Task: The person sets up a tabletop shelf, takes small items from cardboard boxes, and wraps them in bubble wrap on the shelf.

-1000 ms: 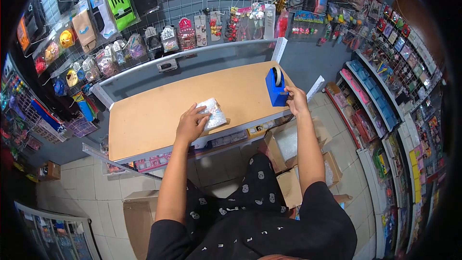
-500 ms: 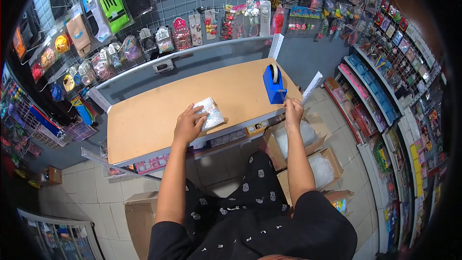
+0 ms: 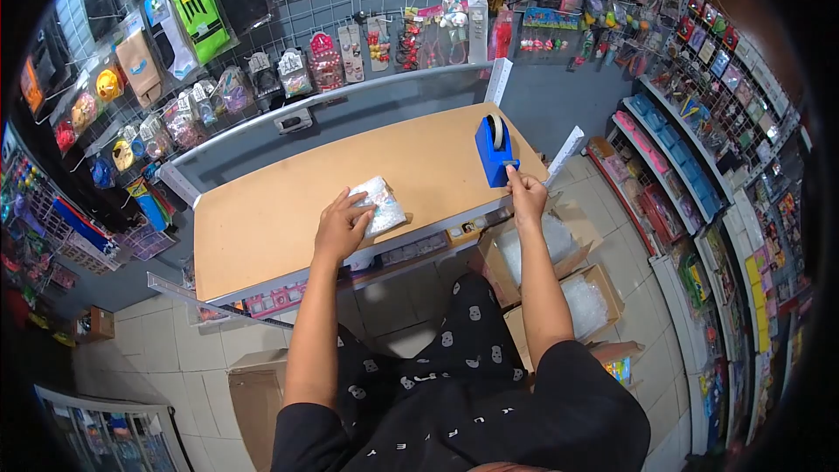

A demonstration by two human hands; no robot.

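Observation:
A small white parcel that looks bubble-wrapped [image 3: 384,211] lies near the front edge of the wooden tabletop [image 3: 288,201]. My left hand [image 3: 341,225] rests on its left side with the fingers spread and lying flat. Towards the right end of the table stands a blue tape dispenser [image 3: 493,156] holding a roll of tape [image 3: 497,133]. At the dispenser's front, by the cutter, my right hand [image 3: 527,196] has its thumb and fingers pinched together on the tape's end. The clear tape itself is hard to make out.
Cardboard boxes with bubble wrap [image 3: 584,304] stand on the floor to my right, and another carton [image 3: 255,402] is at lower left. White upright posts [image 3: 565,154] rise at the table's corners. Shelves of goods [image 3: 677,166] line the right side.
My right hand has moved slightly up and left, closer to the dispenser's cutter. My left hand stays on the parcel, which has not moved.

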